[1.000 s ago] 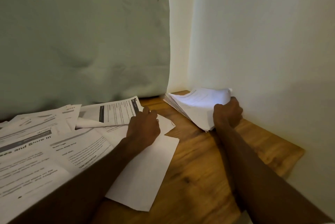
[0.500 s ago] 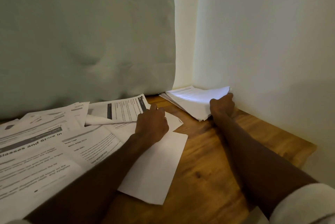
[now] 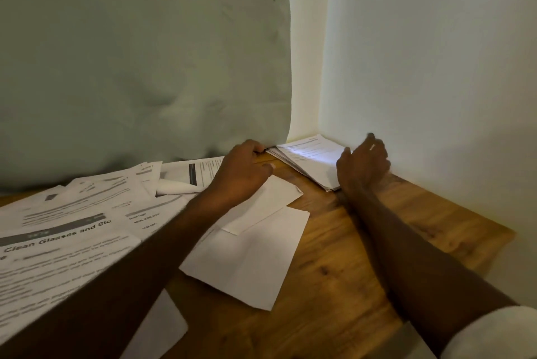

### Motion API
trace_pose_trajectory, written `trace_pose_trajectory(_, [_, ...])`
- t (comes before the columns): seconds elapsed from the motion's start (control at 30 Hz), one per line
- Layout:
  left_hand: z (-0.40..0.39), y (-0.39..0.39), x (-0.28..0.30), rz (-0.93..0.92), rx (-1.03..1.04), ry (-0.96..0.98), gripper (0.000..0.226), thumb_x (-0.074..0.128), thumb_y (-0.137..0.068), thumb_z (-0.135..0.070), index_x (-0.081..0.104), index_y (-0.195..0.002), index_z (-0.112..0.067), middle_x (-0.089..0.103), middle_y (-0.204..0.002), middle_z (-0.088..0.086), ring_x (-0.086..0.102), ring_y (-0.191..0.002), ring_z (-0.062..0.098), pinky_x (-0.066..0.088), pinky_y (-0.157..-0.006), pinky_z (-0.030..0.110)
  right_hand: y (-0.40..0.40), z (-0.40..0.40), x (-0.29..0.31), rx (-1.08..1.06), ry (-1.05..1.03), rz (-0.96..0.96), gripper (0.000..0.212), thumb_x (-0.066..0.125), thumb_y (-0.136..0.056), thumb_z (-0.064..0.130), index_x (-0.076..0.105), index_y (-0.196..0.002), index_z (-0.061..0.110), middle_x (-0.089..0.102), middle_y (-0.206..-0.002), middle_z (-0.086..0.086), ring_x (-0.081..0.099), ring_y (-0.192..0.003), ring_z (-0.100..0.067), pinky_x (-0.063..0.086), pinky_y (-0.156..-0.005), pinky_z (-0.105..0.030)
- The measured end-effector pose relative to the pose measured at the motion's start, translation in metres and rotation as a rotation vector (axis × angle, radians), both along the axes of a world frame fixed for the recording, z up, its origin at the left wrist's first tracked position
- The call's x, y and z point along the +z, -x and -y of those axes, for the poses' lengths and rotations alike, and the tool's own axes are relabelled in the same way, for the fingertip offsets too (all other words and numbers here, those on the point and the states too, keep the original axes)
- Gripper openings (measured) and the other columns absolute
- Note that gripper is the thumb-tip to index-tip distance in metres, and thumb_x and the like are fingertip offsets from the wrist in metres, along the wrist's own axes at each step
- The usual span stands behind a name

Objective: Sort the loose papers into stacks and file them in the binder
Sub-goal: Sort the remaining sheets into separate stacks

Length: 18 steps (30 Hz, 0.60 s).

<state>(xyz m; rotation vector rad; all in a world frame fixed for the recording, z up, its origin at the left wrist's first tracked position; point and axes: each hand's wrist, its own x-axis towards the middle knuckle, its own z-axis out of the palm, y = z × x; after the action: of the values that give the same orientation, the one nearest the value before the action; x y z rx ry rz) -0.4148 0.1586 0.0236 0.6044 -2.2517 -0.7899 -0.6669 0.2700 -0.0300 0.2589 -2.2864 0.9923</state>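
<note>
Both hands have shifted since half a second ago: the left hand point(image 3: 244, 167) has left the loose sheets and reached up toward the near left corner of the stack point(image 3: 312, 159), while the right hand point(image 3: 363, 162) has let go of the stack's right edge and lifted just off it. At the centre of the frame the left hand's fingers are curled, their tips at or touching the stack's corner beside the lower edge of the green cloth point(image 3: 139, 53); whether they actually pinch any paper cannot be told. Right of centre, the right hand hangs with fingers loosely spread and slightly blurred, holding nothing. The stack lies flat in the far corner of the wooden table point(image 3: 363, 257), against the white wall point(image 3: 436, 68), its layered edges slightly fanned on the left side and its top sheet showing faint printed lines. No binder or other container shows in the view. Across the left and lower left of the frame, printed papers point(image 3: 66, 231) lie overlapping and loose, one with a bold heading reading "Clean Glasses and Sto". A curled sheet point(image 3: 177, 185) sits among them left of centre. Below centre, two blank white sheets point(image 3: 250, 257) overlap under the left forearm. A white sleeve point(image 3: 494, 332) shows at the lower right.
</note>
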Motion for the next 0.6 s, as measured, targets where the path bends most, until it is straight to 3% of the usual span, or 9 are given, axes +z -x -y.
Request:
trace_pose_trajectory(0.13, [0.004,-0.056,0.003,0.04,0.018,-0.019,0.037,0.072,-0.093,-0.03,0.06,-0.127,-0.023,0.061,-0.122,-0.005,0.055,-0.112,0.012,0.041,-0.092,0.028,-0.031,0.007,0.004,0.266,0.009,-0.256,0.034,0.06,-0.098,0.025,0.059,-0.13,0.015,0.062,-0.129,-0.007,0.059,-0.117,-0.028,0.041,-0.102,-0.044])
trace_pose_trajectory(0.3, [0.038,-0.114,0.028,-0.12,0.089,-0.081,0.027,0.071,-0.093,-0.02,0.068,-0.119,-0.015,0.071,-0.108,-0.001,0.067,-0.107,0.017,0.051,-0.101,0.033,-0.11,0.031,0.023,0.617,-0.084,-0.491,0.019,0.058,-0.089,0.013,0.068,-0.104,0.019,0.067,-0.106,-0.001,0.064,-0.095,-0.028,0.043,-0.084,-0.044])
trace_pose_trajectory(0.4, [0.063,-0.144,0.044,-0.154,0.161,-0.065,0.025,0.069,-0.093,-0.022,0.068,-0.118,-0.018,0.07,-0.103,-0.002,0.068,-0.099,0.015,0.054,-0.094,0.031,-0.184,0.04,0.038,0.946,-0.106,-0.626,0.015,0.056,-0.09,0.014,0.07,-0.095,0.018,0.068,-0.097,0.0,0.063,-0.085,-0.026,0.048,-0.074,-0.043])
trace_pose_trajectory(0.53, [0.091,-0.206,0.038,0.02,0.288,0.059,0.027,0.069,-0.094,-0.026,0.067,-0.121,-0.02,0.069,-0.108,-0.002,0.063,-0.097,0.013,0.046,-0.084,0.026,-0.296,0.051,0.042,1.339,-0.259,-0.443,0.016,0.06,-0.096,0.034,0.071,-0.104,0.025,0.07,-0.104,0.008,0.062,-0.096,-0.016,0.05,-0.085,-0.042])
trace_pose_trajectory(0.6, [0.104,-0.244,0.018,0.148,0.347,0.118,0.027,0.07,-0.094,-0.026,0.067,-0.121,-0.02,0.069,-0.111,-0.002,0.062,-0.103,0.015,0.044,-0.086,0.026,-0.338,0.071,0.037,1.36,-0.494,-0.304,0.04,0.053,-0.096,0.06,0.066,-0.121,0.031,0.067,-0.124,0.008,0.058,-0.114,-0.016,0.047,-0.096,-0.045])
